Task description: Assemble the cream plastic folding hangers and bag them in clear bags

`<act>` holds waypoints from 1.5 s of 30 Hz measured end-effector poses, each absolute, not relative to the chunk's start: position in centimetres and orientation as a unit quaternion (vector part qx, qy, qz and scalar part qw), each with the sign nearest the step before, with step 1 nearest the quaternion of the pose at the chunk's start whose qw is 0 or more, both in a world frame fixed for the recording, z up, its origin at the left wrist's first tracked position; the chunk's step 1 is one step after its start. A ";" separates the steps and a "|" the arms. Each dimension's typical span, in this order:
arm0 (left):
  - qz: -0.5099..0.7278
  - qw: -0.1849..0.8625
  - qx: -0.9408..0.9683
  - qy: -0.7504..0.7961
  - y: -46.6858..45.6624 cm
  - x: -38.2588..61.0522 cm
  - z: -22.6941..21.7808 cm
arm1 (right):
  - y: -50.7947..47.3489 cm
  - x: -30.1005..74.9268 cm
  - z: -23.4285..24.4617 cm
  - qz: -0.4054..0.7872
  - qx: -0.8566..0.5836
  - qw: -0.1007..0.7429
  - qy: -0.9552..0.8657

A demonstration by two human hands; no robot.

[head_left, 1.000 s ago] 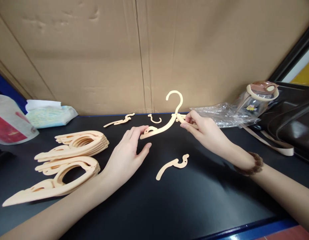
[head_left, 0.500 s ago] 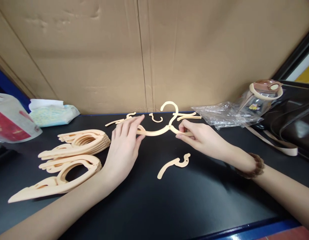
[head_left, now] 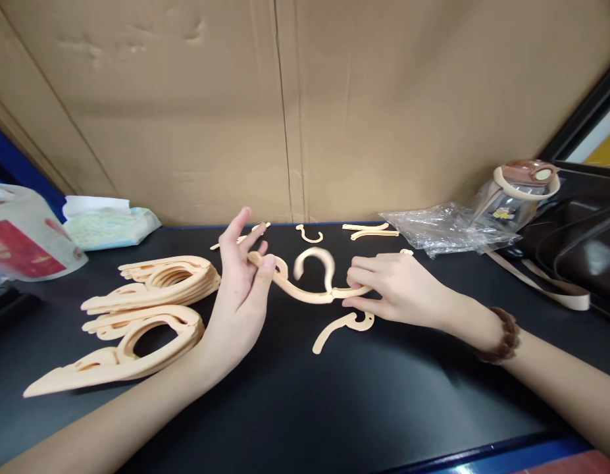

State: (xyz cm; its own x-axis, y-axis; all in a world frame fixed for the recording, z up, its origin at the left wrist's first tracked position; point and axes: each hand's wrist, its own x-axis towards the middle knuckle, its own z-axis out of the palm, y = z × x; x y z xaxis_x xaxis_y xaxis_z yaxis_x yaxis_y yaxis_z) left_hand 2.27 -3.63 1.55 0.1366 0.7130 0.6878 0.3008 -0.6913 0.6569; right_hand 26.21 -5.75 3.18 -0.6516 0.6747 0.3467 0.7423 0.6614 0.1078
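Loose hanger arm (head_left: pixel 330 326): lay at six o'clock from the folding hanger (head_left: pixel 307 296).
Left hand (head_left: pixel 243 286): pinched its nine-o'clock end, fingers partly spread.
Right hand (head_left: pixel 391 283): gripped its three-o'clock arm (head_left: pixel 351 291).
Folding hanger, between them: seemed light, stiff, slick; safer held by both arms than the joint (head_left: pixel 330 297).
Spare hook (head_left: pixel 312 239): lay beyond, toward twelve.

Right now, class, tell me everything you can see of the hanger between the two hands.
The hanger is cream-coloured and looks like smooth plastic. Two curved arms meet at a middle joint, where a blurred hook rises and bends leftward in the picture. One arm, with a small loop near its end, lies between the thumb and spread fingers of the left hand; the right hand grips the other, partly hiding it.
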 end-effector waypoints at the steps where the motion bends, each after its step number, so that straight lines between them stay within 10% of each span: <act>1: 0.557 0.203 0.732 0.335 -3.7 2.3 1.6 | -5.8 26.1 3.1 -0.145 -0.380 0.125 -0.905; 13: 0.581 0.152 0.724 0.341 -4.3 2.2 2.4 | -5.8 25.4 2.6 -0.019 -0.447 0.219 -0.867; 26: 0.513 0.524 0.489 0.472 -4.2 3.2 2.7 | -6.0 24.9 2.2 0.030 -0.424 0.230 -0.876; 39: 0.458 0.470 0.545 0.522 -3.2 3.0 1.4 | -3.3 28.3 2.5 -0.112 -0.417 0.142 -0.891; 45: 0.378 0.235 0.690 0.571 -2.6 2.5 0.0 | -4.0 27.1 2.2 -0.049 -0.452 0.155 -0.877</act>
